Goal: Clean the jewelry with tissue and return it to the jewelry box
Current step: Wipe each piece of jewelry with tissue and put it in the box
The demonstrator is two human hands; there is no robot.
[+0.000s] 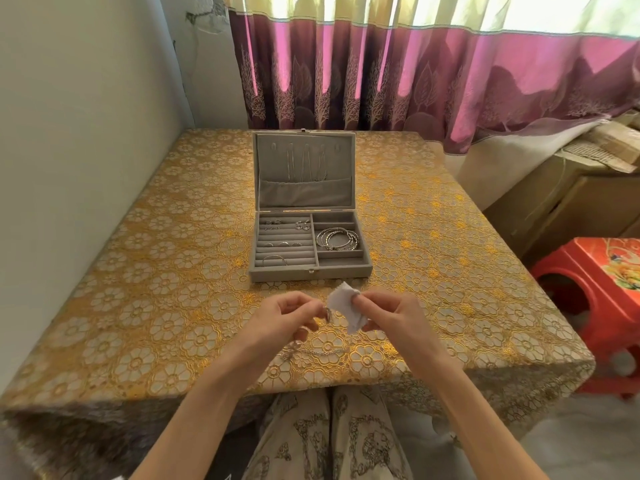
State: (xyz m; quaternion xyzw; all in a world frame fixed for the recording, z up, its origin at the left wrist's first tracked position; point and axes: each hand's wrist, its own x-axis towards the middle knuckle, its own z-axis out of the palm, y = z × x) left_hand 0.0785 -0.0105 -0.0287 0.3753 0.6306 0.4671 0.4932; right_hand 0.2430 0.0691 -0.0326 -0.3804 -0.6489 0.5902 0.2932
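While my right hand [394,318] pinches the tissue [344,306], my left hand [287,317] grips a thin chain [327,315]; jewelry box [310,244] open at twelve o'clock on the bench [138,271].

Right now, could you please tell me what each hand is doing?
Left hand: fingers curled, pinching a small piece of jewelry, too blurred to identify.
Right hand: gripping the tissue.
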